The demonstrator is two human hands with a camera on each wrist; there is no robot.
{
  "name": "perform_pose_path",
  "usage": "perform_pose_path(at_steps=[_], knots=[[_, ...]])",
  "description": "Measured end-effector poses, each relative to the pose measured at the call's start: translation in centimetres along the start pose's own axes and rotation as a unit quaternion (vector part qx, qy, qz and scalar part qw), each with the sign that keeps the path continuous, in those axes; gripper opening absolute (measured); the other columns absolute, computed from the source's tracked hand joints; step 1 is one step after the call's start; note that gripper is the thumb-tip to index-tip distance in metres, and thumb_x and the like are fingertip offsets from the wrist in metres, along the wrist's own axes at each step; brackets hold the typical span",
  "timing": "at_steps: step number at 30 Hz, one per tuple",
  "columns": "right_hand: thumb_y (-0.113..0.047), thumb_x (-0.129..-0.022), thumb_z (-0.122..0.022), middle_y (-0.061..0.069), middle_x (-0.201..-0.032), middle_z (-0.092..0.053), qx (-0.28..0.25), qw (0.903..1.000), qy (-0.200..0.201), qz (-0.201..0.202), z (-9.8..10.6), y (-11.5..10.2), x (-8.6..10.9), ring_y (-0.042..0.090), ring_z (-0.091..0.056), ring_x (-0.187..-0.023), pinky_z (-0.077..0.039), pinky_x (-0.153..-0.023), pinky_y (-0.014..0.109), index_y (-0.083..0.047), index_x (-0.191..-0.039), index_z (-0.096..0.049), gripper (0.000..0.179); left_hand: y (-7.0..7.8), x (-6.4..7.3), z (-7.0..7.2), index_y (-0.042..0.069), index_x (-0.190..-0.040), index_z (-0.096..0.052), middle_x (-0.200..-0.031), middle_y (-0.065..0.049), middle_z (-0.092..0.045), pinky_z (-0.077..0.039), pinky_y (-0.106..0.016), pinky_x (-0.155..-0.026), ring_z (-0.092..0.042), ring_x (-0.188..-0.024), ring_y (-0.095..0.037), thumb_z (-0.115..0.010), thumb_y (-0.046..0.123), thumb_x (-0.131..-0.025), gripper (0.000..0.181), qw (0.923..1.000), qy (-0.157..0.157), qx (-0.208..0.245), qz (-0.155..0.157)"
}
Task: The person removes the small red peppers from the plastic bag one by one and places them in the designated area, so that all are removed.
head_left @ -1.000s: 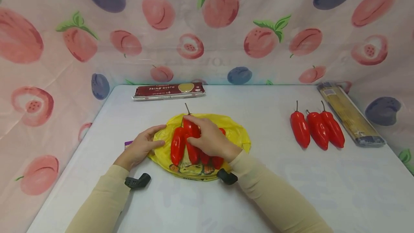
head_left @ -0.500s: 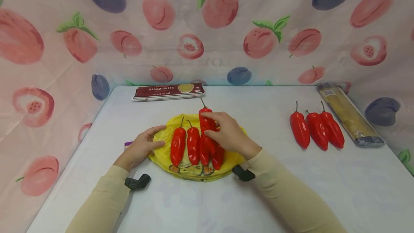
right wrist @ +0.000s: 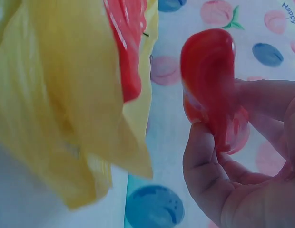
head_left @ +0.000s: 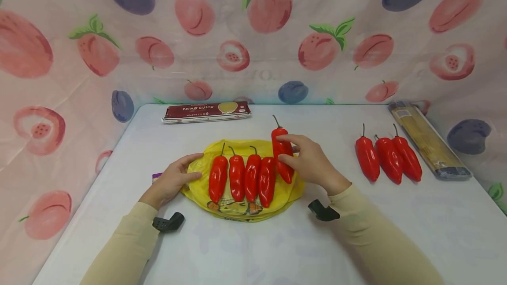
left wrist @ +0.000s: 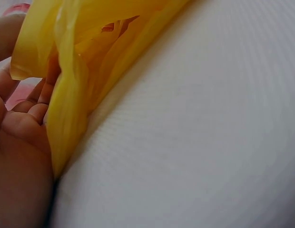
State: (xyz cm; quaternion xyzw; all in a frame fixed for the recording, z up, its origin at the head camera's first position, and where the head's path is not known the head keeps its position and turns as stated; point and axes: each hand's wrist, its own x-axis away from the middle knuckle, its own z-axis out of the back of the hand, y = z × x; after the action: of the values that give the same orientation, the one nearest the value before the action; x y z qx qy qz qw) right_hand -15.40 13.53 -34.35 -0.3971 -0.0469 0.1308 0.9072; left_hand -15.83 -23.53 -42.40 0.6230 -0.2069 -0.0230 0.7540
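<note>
In the head view my left hand (head_left: 172, 179) is at the left edge of a yellow plastic bag (head_left: 288, 193), thumb lying over the rim. The left wrist view shows the bag's folded edge (left wrist: 70, 114) between thumb and fingers, some fingertips hidden behind it. My right hand (head_left: 314, 162) pinches a glossy red pepper (head_left: 280, 147) between thumb and fingers, its stem pointing away, over the bag's right side. Against the patterned cloth in the right wrist view, this pepper (right wrist: 207, 71) appears end-on. Several more red peppers (head_left: 236, 179) lie side by side on the bag.
Three red peppers (head_left: 390, 157) rest on the white table (head_left: 325, 250) at the right, beside a long pack of spaghetti (head_left: 429, 140). A dark red spaghetti pack (head_left: 207, 112) lies at the back left. Behind the table hangs a fruit-print cloth (head_left: 253, 78).
My right hand has carried the pepper rightward from above the left of the row to the bag's right side, uncovering the other peppers. My left hand has stayed at the bag's edge.
</note>
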Motion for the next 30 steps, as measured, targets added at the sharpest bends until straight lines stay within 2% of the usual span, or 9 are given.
perform_pose_path(at_steps=[8,19,30], knots=[[-0.019,-0.095,-0.069,0.018,-0.145,-0.048,0.018,0.9992,0.014,-0.033,2.0,1.8,1.1,0.042,-0.051,-0.122,-0.060,-0.078,0.047,-0.013,-0.145,-0.052,0.053,0.0,0.2,0.0,0.010,-0.155,-0.036,-0.158,-0.015,-0.031,-0.055,-0.030,-0.089,-0.062,-0.112,-0.021,-0.065,0.012,-0.096,0.065,0.9999,-0.008,0.005,-0.010],[-0.021,-0.094,-0.070,0.021,-0.143,-0.048,0.038,0.9967,0.025,-0.068,3.7,3.8,2.6,0.044,-0.049,-0.123,-0.060,-0.076,0.048,-0.012,-0.147,-0.050,0.057,0.0,0.0,0.1,0.013,-0.154,-0.039,-0.157,-0.013,-0.033,-0.055,-0.031,-0.089,-0.061,-0.114,-0.022,-0.066,0.013,-0.096,0.064,1.0000,-0.002,0.000,-0.005],[-0.026,-0.093,-0.071,0.024,-0.139,-0.050,0.058,0.9932,0.011,-0.101,4.9,6.1,3.3,0.047,-0.049,-0.122,-0.060,-0.075,0.048,-0.011,-0.149,-0.046,0.063,0.0,0.2,0.2,0.011,-0.154,-0.037,-0.158,-0.015,-0.032,-0.055,-0.030,-0.088,-0.062,-0.111,-0.021,-0.066,0.015,-0.096,0.065,1.0000,-0.005,-0.004,-0.007]])
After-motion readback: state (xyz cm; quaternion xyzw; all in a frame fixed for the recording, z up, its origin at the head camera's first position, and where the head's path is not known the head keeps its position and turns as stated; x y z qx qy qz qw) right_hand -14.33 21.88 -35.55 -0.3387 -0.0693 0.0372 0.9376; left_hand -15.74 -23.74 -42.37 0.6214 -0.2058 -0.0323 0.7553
